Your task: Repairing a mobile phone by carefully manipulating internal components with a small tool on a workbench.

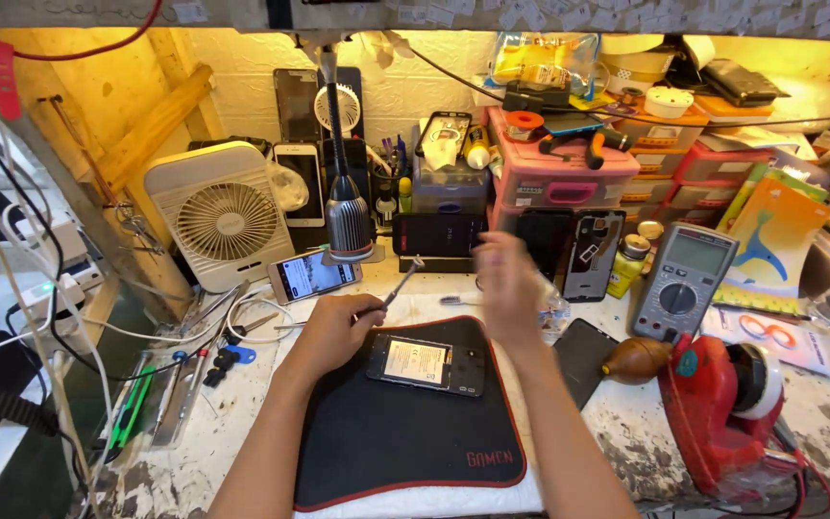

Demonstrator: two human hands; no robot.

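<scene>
Two hands were over the black mat (405,432). Left hand (333,332) gripped tweezers (398,284), tips angled up and away, clear of the phone. Right hand (509,288) was raised above the mat's far edge, motion-blurred; looked empty, but couldn't tell if its fingers were spread or curled. Opened phone (427,363) lay flat, back up, mid-mat between both hands, untouched. Judged it light, rigid, slick-edged, with fragile exposed internals; best held by the long side edges, not the open back. Multimeter (684,284) sat to the right.
</scene>
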